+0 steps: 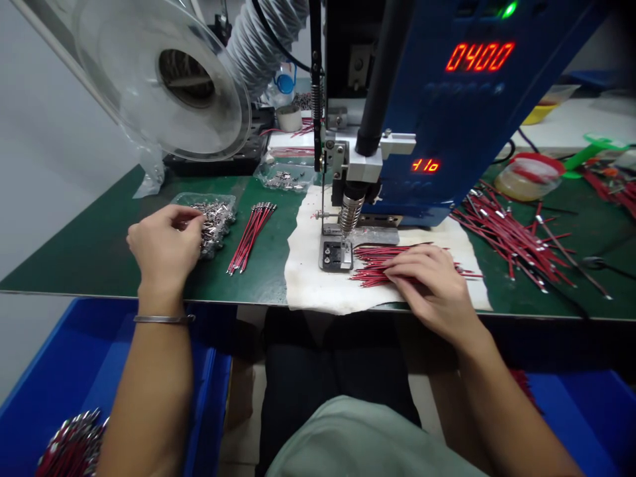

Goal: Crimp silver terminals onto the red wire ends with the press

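My left hand (163,248) rests at a pile of small silver metal parts (214,222) on a clear bag, its fingers curled and pinched among them. My right hand (427,281) lies with fingers stretched over a bundle of red wires (377,262) on a white cloth (318,285). Between the hands stands a blue soldering machine (447,112) with a spring-tipped head (350,212) above a small metal jig (336,255). A second small bunch of red wires (251,235) lies beside the silver parts.
A large heap of red wires with soldered ends (517,238) lies right of the machine. A clear reel (163,79) and a ribbed hose (263,40) stand at back left. Blue bins (50,391) sit below the table's front edge, the left one holding finished wires (72,447).
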